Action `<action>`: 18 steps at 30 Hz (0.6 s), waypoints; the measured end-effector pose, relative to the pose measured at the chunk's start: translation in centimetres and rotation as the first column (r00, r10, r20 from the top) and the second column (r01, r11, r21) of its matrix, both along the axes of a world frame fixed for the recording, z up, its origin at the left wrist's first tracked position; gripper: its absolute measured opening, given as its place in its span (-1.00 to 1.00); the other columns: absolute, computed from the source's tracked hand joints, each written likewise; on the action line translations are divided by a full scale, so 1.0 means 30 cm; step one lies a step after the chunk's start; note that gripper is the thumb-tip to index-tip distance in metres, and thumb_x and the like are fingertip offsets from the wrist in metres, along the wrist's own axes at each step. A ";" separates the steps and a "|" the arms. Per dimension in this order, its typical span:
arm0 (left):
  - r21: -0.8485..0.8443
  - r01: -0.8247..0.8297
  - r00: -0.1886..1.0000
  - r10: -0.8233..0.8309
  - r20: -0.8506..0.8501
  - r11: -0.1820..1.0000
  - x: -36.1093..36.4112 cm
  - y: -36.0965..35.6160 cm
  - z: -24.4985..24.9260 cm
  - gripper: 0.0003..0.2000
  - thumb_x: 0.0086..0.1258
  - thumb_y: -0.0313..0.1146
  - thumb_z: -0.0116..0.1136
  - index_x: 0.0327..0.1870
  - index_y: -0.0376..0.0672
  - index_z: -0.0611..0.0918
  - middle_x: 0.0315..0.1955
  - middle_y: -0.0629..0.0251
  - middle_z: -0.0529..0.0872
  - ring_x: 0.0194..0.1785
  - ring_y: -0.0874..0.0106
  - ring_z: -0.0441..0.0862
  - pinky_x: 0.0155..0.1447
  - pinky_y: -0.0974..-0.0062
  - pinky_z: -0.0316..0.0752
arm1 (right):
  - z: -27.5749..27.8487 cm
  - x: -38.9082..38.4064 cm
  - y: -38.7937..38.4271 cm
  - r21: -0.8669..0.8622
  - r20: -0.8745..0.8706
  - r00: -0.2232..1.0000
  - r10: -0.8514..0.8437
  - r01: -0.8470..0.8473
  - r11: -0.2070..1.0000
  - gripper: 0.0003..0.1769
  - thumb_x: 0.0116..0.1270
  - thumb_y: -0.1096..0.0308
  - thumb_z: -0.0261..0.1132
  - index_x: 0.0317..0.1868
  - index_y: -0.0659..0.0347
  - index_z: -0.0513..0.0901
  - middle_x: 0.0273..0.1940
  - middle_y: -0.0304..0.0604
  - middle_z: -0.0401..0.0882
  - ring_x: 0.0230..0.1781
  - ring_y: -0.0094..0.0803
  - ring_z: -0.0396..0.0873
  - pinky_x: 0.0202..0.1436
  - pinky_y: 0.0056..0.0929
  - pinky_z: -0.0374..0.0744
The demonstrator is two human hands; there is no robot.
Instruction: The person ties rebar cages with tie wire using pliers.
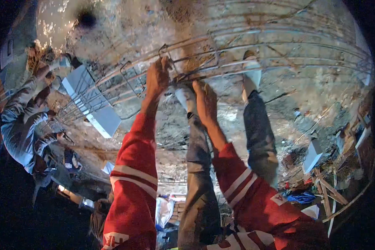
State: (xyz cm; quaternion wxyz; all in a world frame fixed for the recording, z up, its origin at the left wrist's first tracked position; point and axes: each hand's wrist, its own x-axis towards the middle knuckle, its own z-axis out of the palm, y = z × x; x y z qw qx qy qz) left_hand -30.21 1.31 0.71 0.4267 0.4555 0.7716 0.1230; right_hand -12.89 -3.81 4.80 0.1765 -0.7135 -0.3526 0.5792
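Note:
A long rebar cage (237,50) of thin steel bars stretches across the view in front of me. My left hand (157,78) is closed on a square wire stirrup (163,51) of the cage, fingers curled at its side. Just below the nearest long bar, my right hand (206,100) is closed, thumb up; what it grips, if anything, is hidden. Between the two hands, a dark joint (180,78) of bar and stirrup sits close to both. Another loose-looking stirrup (129,79) stands tilted around the bars to the left.
A grey block (91,100) props the cage on the left, near a crouching person (27,116). My legs stand apart, one shoe (253,73) under the bars. To the right lie another block (312,156), wooden pieces (331,191) and a blue sheet (300,197).

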 end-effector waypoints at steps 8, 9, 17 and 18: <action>0.046 0.231 0.962 -0.235 0.136 0.972 -0.043 -0.121 0.060 -0.73 0.42 -0.19 0.03 -0.15 -0.20 0.65 -0.34 0.05 0.73 -0.25 0.06 0.67 -0.16 0.25 0.51 | 0.264 0.232 -0.052 -0.109 -0.180 0.958 -0.224 0.206 0.972 -0.65 0.50 0.18 -0.01 0.01 0.23 0.58 -0.36 -0.37 0.35 -0.43 -0.63 0.21 -0.36 -0.60 0.26; 0.035 0.121 0.972 -0.125 0.198 0.992 -0.032 -0.123 0.051 -0.79 0.29 -0.28 0.18 -0.20 -0.23 0.61 -0.32 0.02 0.70 -0.22 0.02 0.63 -0.14 0.21 0.48 | 0.238 0.252 -0.062 -0.045 -0.142 0.964 -0.227 0.222 0.974 -0.67 0.49 0.20 0.04 0.01 0.24 0.58 -0.40 -0.38 0.36 -0.42 -0.64 0.22 -0.35 -0.60 0.27; 0.332 0.112 0.993 -0.096 -0.065 0.937 0.375 -0.011 0.169 -0.60 0.18 -0.30 0.31 0.01 -0.27 0.54 -0.11 -0.09 0.63 -0.09 -0.04 0.59 -0.03 0.13 0.49 | 0.162 0.393 -0.117 0.123 0.040 0.992 -0.117 0.112 0.986 -0.70 0.45 0.28 0.09 0.00 0.27 0.64 -0.42 -0.38 0.50 -0.44 -0.67 0.34 -0.41 -0.62 0.30; 0.334 0.108 0.994 -0.093 -0.062 0.936 0.405 -0.010 0.116 -0.60 0.18 -0.30 0.31 0.01 -0.27 0.54 -0.11 -0.09 0.63 -0.09 -0.04 0.59 -0.03 0.13 0.49 | 0.133 0.414 -0.134 0.028 0.068 0.982 -0.174 0.173 0.985 -0.71 0.45 0.29 0.10 0.01 0.27 0.64 -0.46 -0.40 0.48 -0.50 -0.66 0.34 -0.47 -0.63 0.29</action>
